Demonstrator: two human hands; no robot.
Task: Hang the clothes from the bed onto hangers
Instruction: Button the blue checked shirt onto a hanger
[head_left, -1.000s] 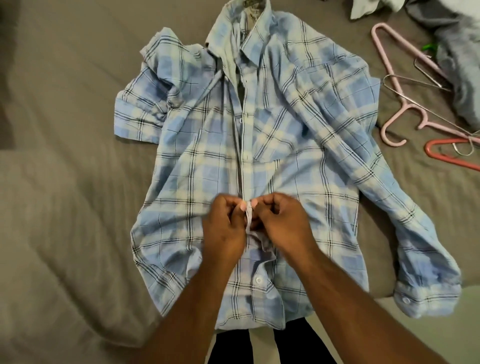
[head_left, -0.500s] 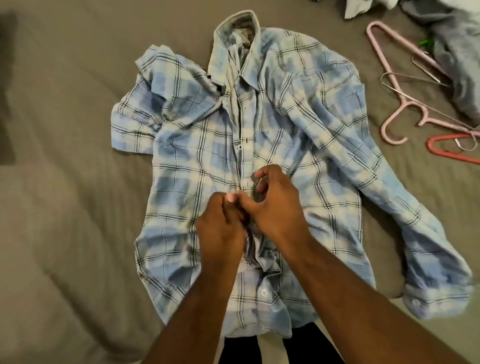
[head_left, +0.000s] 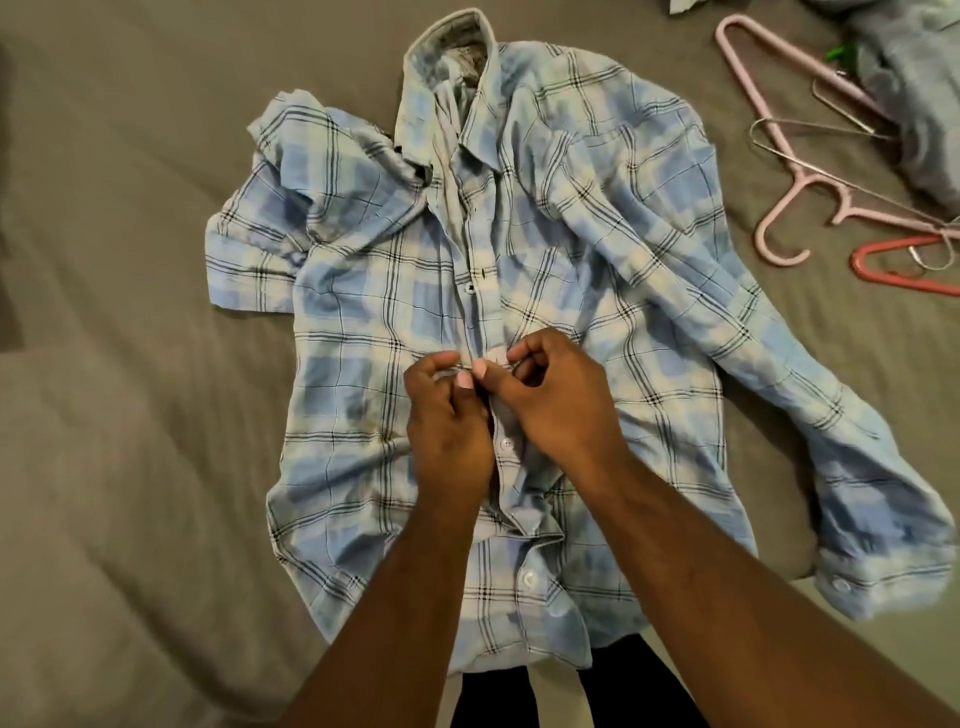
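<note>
The blue plaid shirt (head_left: 597, 249) lies face up on the grey bed (head_left: 130, 364), with the collar at the far side and the hem at the near edge. Its long sleeve runs out to the right, and the other sleeve is folded at the left.

Both hands meet at the middle of the front strip. The left hand (head_left: 447, 415) pinches the edge of the strip between thumb and fingertips. The right hand (head_left: 556, 400) pinches the same strip from the right side, with its fingers curled. The 2 hands touch each other there.

I judge that the step in hand is work on 1 button at this place. I cannot tell if the button goes in or comes out, because the fingers hide it. A white button (head_left: 505, 443) shows just on the near side of the hands.

No hanger is in the shirt. A pink hanger (head_left: 802, 182) and a red hanger (head_left: 904, 278) lie on the bed at the far right, well apart from the hands, near a pile of grey clothes (head_left: 914, 104).

The next move probably calls for finishing this button and then reaching for 1 hanger and passing it through the collar opening.
</note>
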